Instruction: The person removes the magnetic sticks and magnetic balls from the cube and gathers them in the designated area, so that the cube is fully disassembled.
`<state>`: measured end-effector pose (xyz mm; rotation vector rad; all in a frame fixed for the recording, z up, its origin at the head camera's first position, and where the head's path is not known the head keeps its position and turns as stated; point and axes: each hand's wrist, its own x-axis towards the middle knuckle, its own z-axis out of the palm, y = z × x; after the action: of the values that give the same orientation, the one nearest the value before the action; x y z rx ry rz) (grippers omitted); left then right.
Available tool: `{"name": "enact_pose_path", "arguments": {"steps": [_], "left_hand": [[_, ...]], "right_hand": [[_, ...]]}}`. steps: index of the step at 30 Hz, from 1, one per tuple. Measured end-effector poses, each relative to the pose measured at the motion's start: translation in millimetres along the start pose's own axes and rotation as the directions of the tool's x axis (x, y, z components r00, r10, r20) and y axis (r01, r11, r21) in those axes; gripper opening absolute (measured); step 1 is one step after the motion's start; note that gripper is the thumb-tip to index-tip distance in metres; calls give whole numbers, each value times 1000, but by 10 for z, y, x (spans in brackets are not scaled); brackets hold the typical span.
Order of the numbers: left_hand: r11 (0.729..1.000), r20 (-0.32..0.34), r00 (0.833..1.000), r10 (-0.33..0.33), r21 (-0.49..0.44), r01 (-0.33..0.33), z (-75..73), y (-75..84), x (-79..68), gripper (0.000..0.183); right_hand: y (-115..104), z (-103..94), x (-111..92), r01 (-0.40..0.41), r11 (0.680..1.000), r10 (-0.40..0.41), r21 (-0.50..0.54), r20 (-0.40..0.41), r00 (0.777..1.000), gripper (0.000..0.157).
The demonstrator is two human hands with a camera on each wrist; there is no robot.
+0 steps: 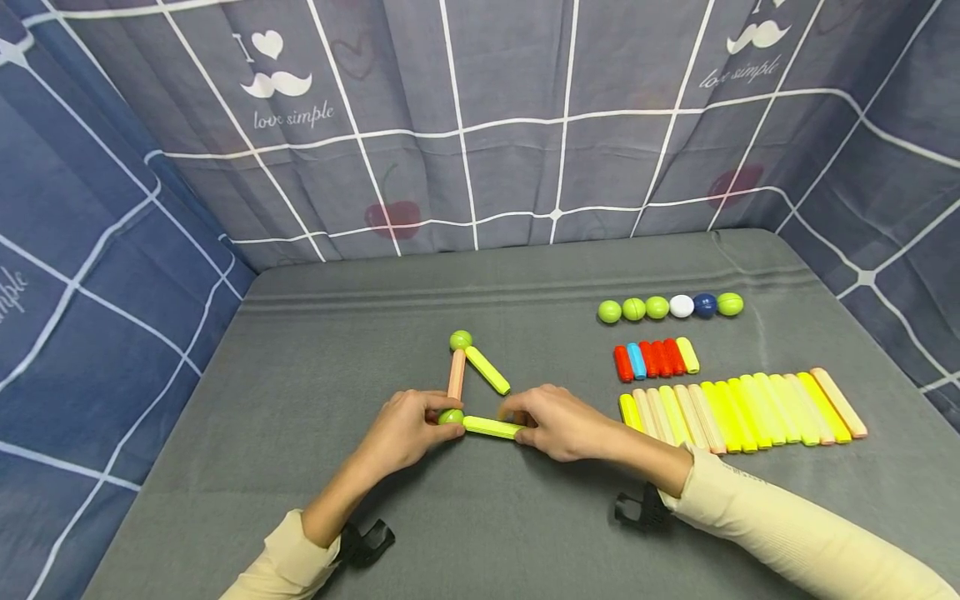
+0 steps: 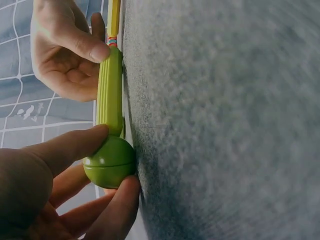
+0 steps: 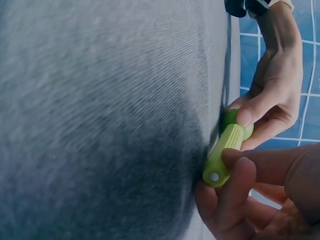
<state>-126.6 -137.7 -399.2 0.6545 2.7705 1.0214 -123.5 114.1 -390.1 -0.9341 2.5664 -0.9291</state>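
Note:
My left hand (image 1: 405,427) grips a green ball (image 1: 451,418) between thumb and fingers, low on the grey cloth. A yellow-green magnetic rod (image 1: 491,427) runs rightward from that ball, its near end against it. My right hand (image 1: 561,423) pinches the rod's other end, where the right wrist view shows a small silvery dot (image 3: 214,176). From the held ball a pale orange rod (image 1: 456,375) leads up to a second green ball (image 1: 461,340). Another yellow-green rod (image 1: 487,370) slants down from this upper ball toward my right hand.
On the right, a row of balls (image 1: 657,307) in green, white and dark blue lies farthest back. Short red, blue and yellow rods (image 1: 651,359) sit before it. Nearer still is a long row of yellow and pale orange rods (image 1: 742,414). Patterned curtains (image 1: 510,167) border the table.

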Motion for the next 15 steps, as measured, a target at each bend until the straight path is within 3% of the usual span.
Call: {"name": "enact_pose_path", "arguments": {"steps": [7,11,15], "left_hand": [[1000,-14,1000,-18,17,18,-18,7,-13,26],[1000,-23,999,-24,18,24,-20,4,-20,27],[1000,-18,1000,-12,0,12,-4,6,-13,28]], "right_hand": [[-30,-65,-133,-35,999,35,-6,37,999,29],[3,-162,-240,-65,990,59,123,50,997,36],[68,-245,-335,-75,962,59,263,68,996,48]]}}
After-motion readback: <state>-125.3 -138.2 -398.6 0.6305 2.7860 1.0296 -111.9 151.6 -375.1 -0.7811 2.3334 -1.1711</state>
